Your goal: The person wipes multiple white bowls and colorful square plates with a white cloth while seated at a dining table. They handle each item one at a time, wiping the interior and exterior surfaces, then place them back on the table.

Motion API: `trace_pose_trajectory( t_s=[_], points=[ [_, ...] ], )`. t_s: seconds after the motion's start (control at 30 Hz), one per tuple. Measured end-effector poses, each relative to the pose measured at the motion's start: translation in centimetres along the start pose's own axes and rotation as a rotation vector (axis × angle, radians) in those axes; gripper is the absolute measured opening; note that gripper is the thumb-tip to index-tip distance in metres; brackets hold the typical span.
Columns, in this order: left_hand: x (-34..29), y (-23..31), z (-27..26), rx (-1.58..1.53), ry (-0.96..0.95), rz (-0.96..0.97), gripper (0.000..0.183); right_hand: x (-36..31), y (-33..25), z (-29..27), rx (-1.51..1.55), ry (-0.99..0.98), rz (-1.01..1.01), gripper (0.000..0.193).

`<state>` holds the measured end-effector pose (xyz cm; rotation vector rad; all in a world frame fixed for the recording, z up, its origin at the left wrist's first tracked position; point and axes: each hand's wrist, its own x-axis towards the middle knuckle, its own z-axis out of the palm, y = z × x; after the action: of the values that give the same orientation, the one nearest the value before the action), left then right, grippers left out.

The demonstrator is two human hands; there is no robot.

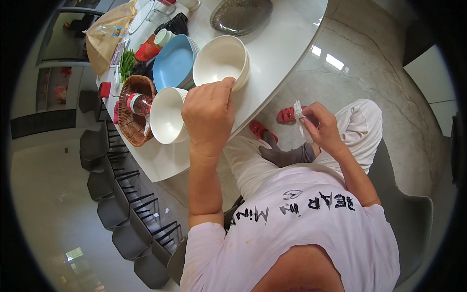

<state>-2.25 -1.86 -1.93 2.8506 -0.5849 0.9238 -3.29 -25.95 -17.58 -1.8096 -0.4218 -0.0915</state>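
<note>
My left hand [208,114] is closed at the near rim of a large white bowl [219,56], which sits in a short stack on the table; the fingertips are partly hidden. Just left of this hand stands a stack of smaller white bowls [165,116], its right side covered by my knuckles. Over my lap, away from the table, my right hand [322,125] pinches a crumpled white tissue [298,113] between thumb and fingers.
Behind the small bowls are stacked blue square dishes [171,61]. A wicker basket [130,127] holds a plastic bottle [141,104]. Green vegetables [126,64], a brown bag [104,41] and a dark oval dish [242,15] lie farther back. Grey chairs [114,211] line the left.
</note>
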Motion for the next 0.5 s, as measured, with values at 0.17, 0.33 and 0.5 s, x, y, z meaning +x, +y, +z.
trace_pose_trajectory(
  t_s=[0.17, 0.33, 0.5],
  points=[
    [0.0, 1.1, -1.6, -0.043, 0.327, -0.006, 0.024, 1.7, -2.6, -1.6, 0.070, 0.211, -0.100, 0.015],
    [-2.3, 6.0, -3.1, -0.694, 0.437, -0.302, 0.022, 2.9, -11.3, -3.7, -0.089, 0.414, -0.703, 0.022],
    [-3.8, 9.0, -2.7, -0.971, 0.115, -0.439, 0.019, 3.8, -11.9, -1.8, -0.371, 0.454, -1.019, 0.029]
  ],
)
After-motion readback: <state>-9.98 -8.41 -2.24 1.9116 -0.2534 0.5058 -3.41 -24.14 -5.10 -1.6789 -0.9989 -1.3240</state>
